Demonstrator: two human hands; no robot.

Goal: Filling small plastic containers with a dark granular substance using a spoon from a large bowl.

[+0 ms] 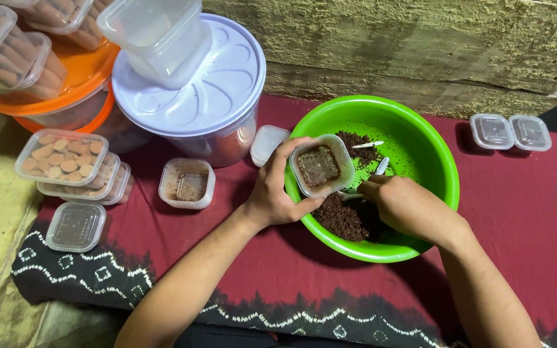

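Observation:
My left hand [277,188] grips a small clear plastic container [321,166] with dark brown crumbs in its bottom, holding it over the near left rim of a green bowl [434,161]. My right hand [402,203] is inside the bowl, fingers closed on a white plastic spoon [380,169] whose tip points at the container. A heap of dark brown crumbs [342,218] lies in the bowl below the hands, with a smaller patch [354,143] further back. A second white utensil [369,144] rests on that patch.
On the red patterned cloth [517,219]: a partly filled small container [187,183], a small lid [268,142], an empty lidded box [76,225], stacked boxes of round biscuits [66,161], two closed small boxes [510,131], a large white-lidded tub [191,96], an orange tub [66,96].

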